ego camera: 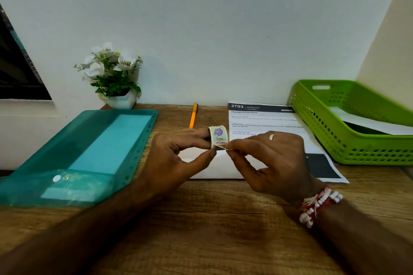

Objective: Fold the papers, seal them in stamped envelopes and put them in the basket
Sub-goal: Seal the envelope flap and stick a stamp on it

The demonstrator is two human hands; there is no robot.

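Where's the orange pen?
In the head view, the orange pen lies on the wooden desk near the back wall, about mid-frame, between the teal folder and the printed sheet, just beyond the left hand holding the stamp.

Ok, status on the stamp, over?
Left hand holds stamp draped over its forefinger; right hand pinches its lower edge. White envelope lies on desk beneath both hands. Nothing blocks green basket.
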